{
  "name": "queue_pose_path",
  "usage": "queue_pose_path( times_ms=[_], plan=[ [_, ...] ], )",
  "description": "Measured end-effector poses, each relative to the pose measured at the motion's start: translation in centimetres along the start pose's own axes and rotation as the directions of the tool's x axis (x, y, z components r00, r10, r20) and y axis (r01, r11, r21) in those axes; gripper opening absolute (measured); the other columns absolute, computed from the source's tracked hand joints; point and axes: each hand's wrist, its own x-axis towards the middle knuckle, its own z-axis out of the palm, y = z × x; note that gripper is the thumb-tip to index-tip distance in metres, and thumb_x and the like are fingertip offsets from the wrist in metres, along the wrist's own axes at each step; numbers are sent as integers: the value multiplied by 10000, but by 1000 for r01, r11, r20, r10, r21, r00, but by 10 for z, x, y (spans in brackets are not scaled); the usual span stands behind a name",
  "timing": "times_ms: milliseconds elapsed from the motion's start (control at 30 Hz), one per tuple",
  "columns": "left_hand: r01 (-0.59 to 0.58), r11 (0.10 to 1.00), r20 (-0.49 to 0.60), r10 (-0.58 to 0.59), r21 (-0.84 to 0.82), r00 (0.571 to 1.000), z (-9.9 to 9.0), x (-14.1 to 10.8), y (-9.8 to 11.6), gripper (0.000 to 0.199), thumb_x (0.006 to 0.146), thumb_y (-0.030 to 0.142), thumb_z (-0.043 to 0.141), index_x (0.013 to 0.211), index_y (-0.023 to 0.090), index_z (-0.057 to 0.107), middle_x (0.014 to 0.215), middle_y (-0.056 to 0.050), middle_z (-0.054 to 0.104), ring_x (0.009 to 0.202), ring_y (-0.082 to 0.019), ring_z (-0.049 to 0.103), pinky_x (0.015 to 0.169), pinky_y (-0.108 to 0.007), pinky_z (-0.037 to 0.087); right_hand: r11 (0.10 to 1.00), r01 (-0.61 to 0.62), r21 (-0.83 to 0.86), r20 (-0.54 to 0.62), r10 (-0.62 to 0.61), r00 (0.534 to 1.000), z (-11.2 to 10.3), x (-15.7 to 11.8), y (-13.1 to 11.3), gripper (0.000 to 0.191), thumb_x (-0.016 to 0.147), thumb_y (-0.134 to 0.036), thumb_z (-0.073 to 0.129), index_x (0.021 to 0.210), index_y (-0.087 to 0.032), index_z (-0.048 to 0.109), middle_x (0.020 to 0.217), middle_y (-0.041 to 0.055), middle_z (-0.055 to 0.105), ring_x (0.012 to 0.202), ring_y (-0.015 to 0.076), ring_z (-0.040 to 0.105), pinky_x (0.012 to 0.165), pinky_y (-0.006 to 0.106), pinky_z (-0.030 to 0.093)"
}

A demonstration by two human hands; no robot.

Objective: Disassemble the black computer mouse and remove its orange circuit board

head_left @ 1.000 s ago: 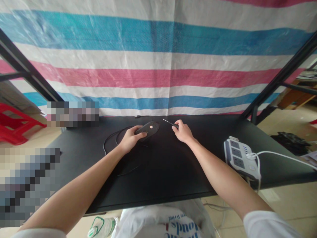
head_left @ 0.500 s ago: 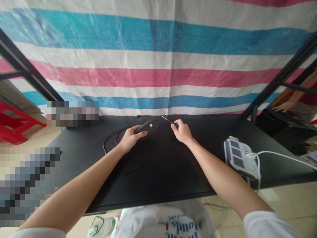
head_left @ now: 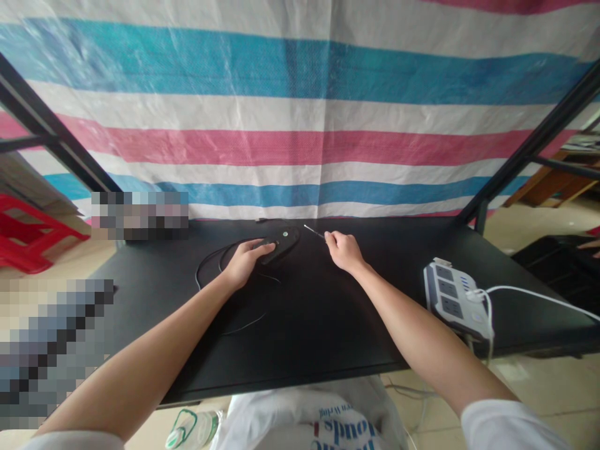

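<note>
A black computer mouse point(head_left: 284, 244) with a small pale round spot on it is in my left hand point(head_left: 246, 259), whose fingers and thumb close on its left side. Its black cable point(head_left: 201, 265) loops on the black table to the left. My right hand point(head_left: 343, 249) grips a thin screwdriver point(head_left: 313, 230) by its dark handle. The metal tip points up and left, a little to the right of the mouse and not touching it.
A white and grey power strip point(head_left: 454, 297) with a white cable sits at the table's right. Striped sheeting point(head_left: 323, 147) hangs behind the black table point(head_left: 309, 325). A red stool point(head_left: 37, 234) stands left; a clear bottle point(head_left: 199, 428) is below the front edge.
The mouse has turned and tilted slightly in my left hand. In my right hand the screwdriver tip has shifted slightly left and down. The person's arm at the far right has mostly left the view.
</note>
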Motion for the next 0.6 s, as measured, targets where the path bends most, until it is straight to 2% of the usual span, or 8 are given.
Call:
queue_pose_path(
  times_ms=[300,500,600],
  plan=[
    [-90,993,-49,94,82,994,-3,2,-2,568,487,452,864,949,147,738,871,-61,748,764,-211,678,766,-346,543,998,12,59,-53,-9,999,1,0,2,357,1008,-393,412,824,-214,661,720,61,731,719,221,709,641,277,392],
    [-148,978,-36,155,148,987,-4,3,-2,594,501,506,849,950,134,738,900,-86,748,806,-250,679,830,-411,539,997,16,74,-55,-12,998,3,0,2,323,997,-383,433,897,-199,679,811,78,759,785,228,726,685,277,429],
    [-213,937,-53,236,277,970,-7,2,-2,598,533,515,822,988,137,733,918,-87,746,842,-270,678,840,-420,539,997,17,81,-39,-14,999,3,0,2,298,991,-367,449,941,-185,680,873,94,767,828,238,732,710,282,445]
  ],
)
